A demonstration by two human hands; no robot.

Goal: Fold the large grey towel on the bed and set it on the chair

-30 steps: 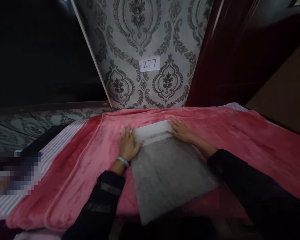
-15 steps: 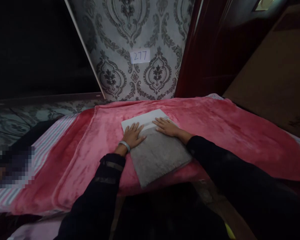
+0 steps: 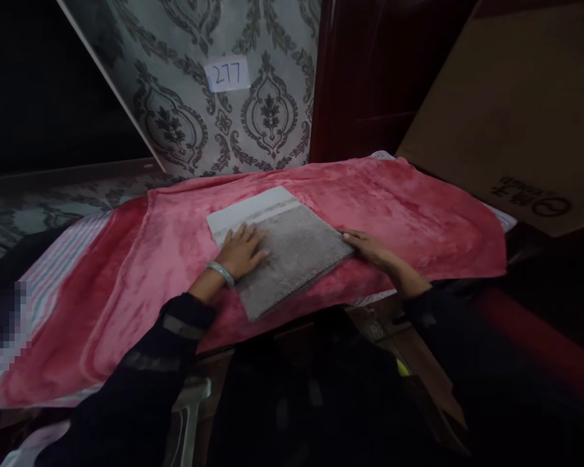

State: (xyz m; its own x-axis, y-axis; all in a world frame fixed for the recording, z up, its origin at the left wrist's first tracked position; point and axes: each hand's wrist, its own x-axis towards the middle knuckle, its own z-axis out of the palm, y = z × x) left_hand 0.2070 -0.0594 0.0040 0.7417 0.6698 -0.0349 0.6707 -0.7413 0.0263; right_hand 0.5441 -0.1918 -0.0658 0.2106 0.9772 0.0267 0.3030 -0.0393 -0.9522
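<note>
A folded grey plush cloth (image 3: 296, 250) with a pale band along its far left end lies at an angle on a pink blanket (image 3: 399, 214). My left hand (image 3: 243, 250), with a bracelet at the wrist, rests on the left part of the cloth, fingers spread. At the cloth's right corner is my right hand (image 3: 365, 245), its fingers close together against the edge. Whether it pinches the corner is hard to see, as the fingertips are small and dim.
Behind the blanket stands a patterned wall (image 3: 272, 123) bearing a paper marked 277 (image 3: 228, 73). A dark screen (image 3: 53, 91) is at the left, a cardboard box (image 3: 506, 123) at the right. Striped fabric (image 3: 63, 266) shows under the blanket.
My right hand has moved from the far part of the cloth to its right corner. My left hand still lies on the left part. The view has shifted to the right.
</note>
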